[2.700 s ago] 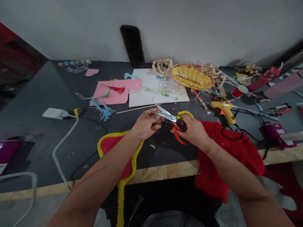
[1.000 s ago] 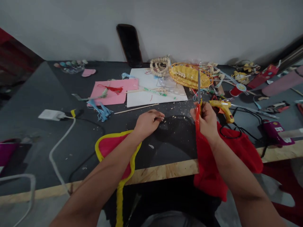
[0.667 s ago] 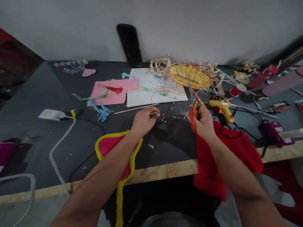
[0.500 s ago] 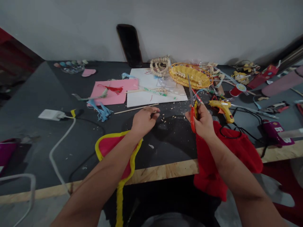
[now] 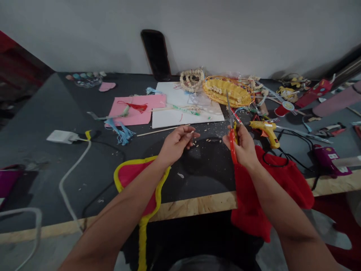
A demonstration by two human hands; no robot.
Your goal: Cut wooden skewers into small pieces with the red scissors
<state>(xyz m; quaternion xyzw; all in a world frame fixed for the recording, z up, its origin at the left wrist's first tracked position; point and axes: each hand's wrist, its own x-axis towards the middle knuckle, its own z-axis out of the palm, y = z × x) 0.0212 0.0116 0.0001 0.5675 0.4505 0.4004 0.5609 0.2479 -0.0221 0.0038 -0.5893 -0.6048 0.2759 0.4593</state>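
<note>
Tabletop: dark grey [image 5: 197,178], wood-edged, against a grey wall [image 5: 225,37].
Left hand [image 5: 176,143]: pinches a pale stick [image 5: 192,132] between thumb and fingers, only its tip showing; length cannot be told.
Right hand [image 5: 244,148]: at the left hand's 3 o'clock, grips scissors [image 5: 232,145], blades toward 12, seen nearly edge-on.
Short pale pieces [image 5: 208,140]: scattered at the left hand's 3 o'clock, apparently already snipped off.
Longer stick [image 5: 158,131]: lies at the left hand's 10 o'clock, seemingly uncut; the pinched one looks unfinished.
Hot glue gun [image 5: 265,130]: at the right hand's 2 o'clock, untouched.
Scissors since 2.7 s ago: no longer spread at the left fingertips, now well apart.
Left fingers since 0.5 s ago: turned further upward.
</note>
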